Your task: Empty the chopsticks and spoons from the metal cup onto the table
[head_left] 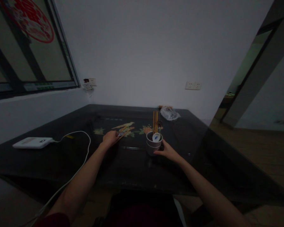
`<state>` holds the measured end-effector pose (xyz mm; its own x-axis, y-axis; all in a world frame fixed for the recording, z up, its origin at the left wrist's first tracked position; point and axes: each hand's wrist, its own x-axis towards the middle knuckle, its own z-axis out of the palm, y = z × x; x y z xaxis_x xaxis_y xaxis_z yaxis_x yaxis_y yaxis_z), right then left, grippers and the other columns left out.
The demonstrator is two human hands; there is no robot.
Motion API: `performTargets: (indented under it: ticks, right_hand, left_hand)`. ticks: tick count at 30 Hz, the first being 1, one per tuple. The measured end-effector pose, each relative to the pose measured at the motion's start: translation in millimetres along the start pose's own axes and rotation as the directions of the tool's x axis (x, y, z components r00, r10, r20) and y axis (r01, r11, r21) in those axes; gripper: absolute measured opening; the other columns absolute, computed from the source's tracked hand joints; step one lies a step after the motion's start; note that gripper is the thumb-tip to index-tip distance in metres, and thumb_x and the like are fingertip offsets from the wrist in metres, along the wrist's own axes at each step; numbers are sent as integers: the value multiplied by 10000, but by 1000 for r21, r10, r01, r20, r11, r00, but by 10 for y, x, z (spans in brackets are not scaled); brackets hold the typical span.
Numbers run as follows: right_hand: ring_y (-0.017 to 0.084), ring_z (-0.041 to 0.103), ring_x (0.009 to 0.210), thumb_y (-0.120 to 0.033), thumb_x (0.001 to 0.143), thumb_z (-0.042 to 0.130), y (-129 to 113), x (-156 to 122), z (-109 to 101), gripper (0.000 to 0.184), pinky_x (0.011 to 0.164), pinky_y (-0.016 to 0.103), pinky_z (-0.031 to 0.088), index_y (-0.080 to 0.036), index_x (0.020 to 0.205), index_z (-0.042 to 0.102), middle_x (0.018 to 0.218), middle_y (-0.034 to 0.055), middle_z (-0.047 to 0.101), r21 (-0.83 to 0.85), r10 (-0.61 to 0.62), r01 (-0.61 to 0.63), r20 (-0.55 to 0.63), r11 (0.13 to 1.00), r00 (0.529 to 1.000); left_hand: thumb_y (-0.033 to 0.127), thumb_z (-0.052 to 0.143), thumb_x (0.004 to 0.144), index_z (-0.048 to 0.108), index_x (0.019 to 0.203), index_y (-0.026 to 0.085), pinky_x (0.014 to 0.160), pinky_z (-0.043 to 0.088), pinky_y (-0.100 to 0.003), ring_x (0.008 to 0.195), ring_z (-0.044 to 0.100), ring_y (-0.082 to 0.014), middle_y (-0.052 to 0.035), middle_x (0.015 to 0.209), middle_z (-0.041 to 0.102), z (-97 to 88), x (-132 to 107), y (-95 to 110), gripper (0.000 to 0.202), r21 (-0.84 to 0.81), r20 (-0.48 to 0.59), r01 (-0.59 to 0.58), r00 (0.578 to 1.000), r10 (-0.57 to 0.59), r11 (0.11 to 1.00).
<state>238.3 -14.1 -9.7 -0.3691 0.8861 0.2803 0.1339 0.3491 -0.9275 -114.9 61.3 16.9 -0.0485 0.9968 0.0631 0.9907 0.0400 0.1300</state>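
Note:
My right hand [168, 150] is closed around the right side of a grey-white cup [153, 145], which appears upright at the table's middle. Out of the cup rise several wooden chopsticks [155, 118] and a metal spoon [159, 124]. A white ceramic spoon [156, 137] with a blue mark sits at the cup's mouth. To the left of the cup, my left hand [109, 138] is closed on chopsticks [121, 138] and a metal spoon [120, 134], whose ends point away to the right. The fingertips of this hand are partly hidden.
The dark table [132, 167] has a painted flower pattern. A white power bank [33, 142] lies at left, its white cable [88, 148] running past my left forearm. At the back lies a clear plastic bag [169, 113] near the wall [142, 63].

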Motion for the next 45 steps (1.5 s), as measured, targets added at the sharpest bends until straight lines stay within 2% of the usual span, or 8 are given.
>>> performTargets:
  ticks: [11, 19, 24, 28, 38, 40, 42, 45]
  right_hand:
    - [283, 481, 1235, -299, 578, 826, -13, 0, 4, 861, 1061, 444, 360, -191, 1322, 405, 1347, 139, 491, 26, 13, -13, 6, 1000, 1000]
    - [286, 498, 1214, -306, 572, 826, 6, 12, 5, 830, 1052, 456, 367, -198, 1299, 441, 1311, 129, 523, 6, 1, -1, -9, 1000, 1000]
    - [276, 510, 1204, -301, 589, 818, 0, -1, -1, 830, 1042, 445, 382, -204, 1311, 420, 1319, 122, 517, 12, 16, -16, 0, 1000, 1000]
    - [274, 495, 1223, -295, 592, 818, 4, -2, -8, 859, 1055, 440, 368, -196, 1332, 394, 1346, 129, 496, -2, 21, -21, 0, 1000, 1000]
    - [273, 474, 1243, -284, 594, 819, 56, 6, -23, 862, 1076, 452, 342, -213, 1340, 393, 1353, 121, 490, -4, 12, -12, -6, 1000, 1000]
    - [276, 464, 1252, -285, 596, 817, 56, 8, -24, 866, 1076, 453, 340, -215, 1345, 389, 1359, 121, 483, -2, 5, -5, 3, 1000, 1000]
    - [281, 458, 1257, -288, 589, 820, 51, 9, -24, 872, 1074, 452, 341, -212, 1346, 393, 1361, 121, 482, -5, -6, 6, 4, 1000, 1000]
    - [279, 456, 1259, -296, 585, 824, 20, 2, -19, 863, 1078, 440, 335, -205, 1336, 409, 1355, 121, 490, -13, -23, 23, 4, 1000, 1000]
  left_hand:
    - [435, 481, 839, 665, 909, 162, 720, 461, -310, 910, 627, -269, -143, 990, 678, 105, 41, 55, 336, -28, -126, -43, 991, 40, 999]
    - [464, 467, 849, 621, 992, 176, 828, 444, -319, 1031, 575, -262, -128, 1079, 633, 88, 74, 76, 356, -59, -228, -77, 972, 62, 995]
    - [650, 485, 752, 589, 1004, 145, 748, 462, -330, 977, 598, -303, -169, 1066, 624, 27, 112, -185, 574, -56, -35, 22, 999, -24, 998]
    - [648, 595, 651, 581, 971, 164, 693, 455, -290, 938, 622, -286, -149, 1049, 649, 33, 157, -298, 580, -51, 120, 3, 993, 3, 999]
    - [623, 592, 677, 570, 983, 175, 673, 452, -282, 924, 634, -280, -143, 1068, 656, -39, 40, -171, 543, -53, 173, -7, 985, 16, 999]
    - [603, 585, 700, 567, 1014, 161, 705, 460, -303, 962, 618, -295, -158, 1091, 638, -99, -10, -133, 543, -34, 115, 0, 993, 4, 999]
    - [534, 556, 760, 564, 1050, 152, 764, 463, -320, 999, 598, -287, -155, 1110, 621, -182, -62, -60, 479, -64, -30, -45, 999, 43, 997]
    - [373, 463, 856, 573, 1050, 172, 864, 447, -308, 1009, 581, -219, -98, 1098, 620, -307, -141, 147, 300, -242, -298, -258, 937, 181, 935]
